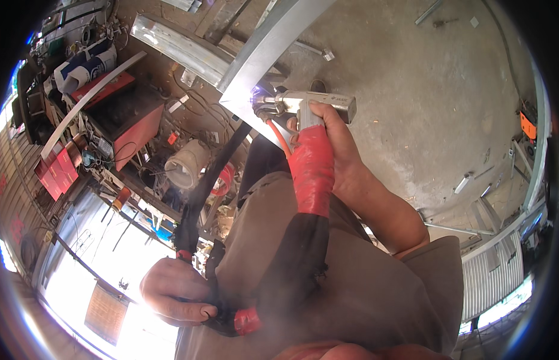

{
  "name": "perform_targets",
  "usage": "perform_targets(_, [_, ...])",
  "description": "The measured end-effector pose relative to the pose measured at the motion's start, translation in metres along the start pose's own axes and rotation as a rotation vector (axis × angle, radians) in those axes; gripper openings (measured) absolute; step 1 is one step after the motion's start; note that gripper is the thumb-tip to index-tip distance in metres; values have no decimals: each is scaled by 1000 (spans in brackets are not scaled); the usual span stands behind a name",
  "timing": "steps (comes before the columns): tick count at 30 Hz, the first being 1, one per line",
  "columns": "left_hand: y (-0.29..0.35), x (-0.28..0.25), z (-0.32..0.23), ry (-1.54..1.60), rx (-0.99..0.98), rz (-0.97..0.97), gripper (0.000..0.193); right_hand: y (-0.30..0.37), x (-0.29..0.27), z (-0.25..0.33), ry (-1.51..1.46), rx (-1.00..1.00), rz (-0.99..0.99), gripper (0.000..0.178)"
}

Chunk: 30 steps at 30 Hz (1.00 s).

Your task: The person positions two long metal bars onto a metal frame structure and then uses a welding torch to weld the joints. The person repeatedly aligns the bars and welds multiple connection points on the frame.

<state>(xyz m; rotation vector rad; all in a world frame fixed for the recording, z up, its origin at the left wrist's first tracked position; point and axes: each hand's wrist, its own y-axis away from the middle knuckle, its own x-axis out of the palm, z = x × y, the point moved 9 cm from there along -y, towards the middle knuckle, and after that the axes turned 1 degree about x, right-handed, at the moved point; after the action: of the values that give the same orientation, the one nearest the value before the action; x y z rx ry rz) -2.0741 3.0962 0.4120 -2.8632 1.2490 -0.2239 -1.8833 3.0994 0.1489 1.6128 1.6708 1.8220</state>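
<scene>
- Right hand (333, 141) is gripping the welding gun (306, 108) closed-fisted, tip sparking at the metal panel (261, 51) corner, 12 o'clock.
- Left hand (174, 291) is clutching the black hose (198, 198) at 7 o'clock.
- Seam weld looks underway; next move likely needs steady tip travel and hose slack.

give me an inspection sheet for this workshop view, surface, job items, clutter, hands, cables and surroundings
surface: bare concrete floor, stained, a few metal offcuts lying on it.
job items: welding gun with red-wrapped handle, its tip at the corner of a grey metal beam; a violet glow shows at the tip.
clutter: red machine, red boxes, white bucket and loose tools along the left.
hands: right hand grips the gun handle; left hand holds the black hose low down.
cables: black sleeved hose with red bands runs from the gun down past the body; an orange lead sits near the tip.
surroundings: corrugated sheet lower right, bright opening lower left.
</scene>
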Motion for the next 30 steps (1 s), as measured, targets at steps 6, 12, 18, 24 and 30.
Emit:
perform_targets(6, [5, 2, -2, 7, 6, 1, 34, 3, 3, -5, -5, 4, -15, 35])
perform_targets(12, [22, 1, -5, 20, 41, -37, 35, 28, -6, -6, 28, -73, -109, 42])
perform_targets(18, [57, -4, 8, -60, 67, 8, 37, 68, -19, -8, -123, -181, -202, 39])
perform_targets(24, [99, -20, 68, 31, -89, 119, 50, 118, -6, 27, 156, -698, -161, 58])
perform_targets(30, [118, 18, 126, 240, -84, 255, 61, 189, 79, 33, 327, -799, 224, 61])
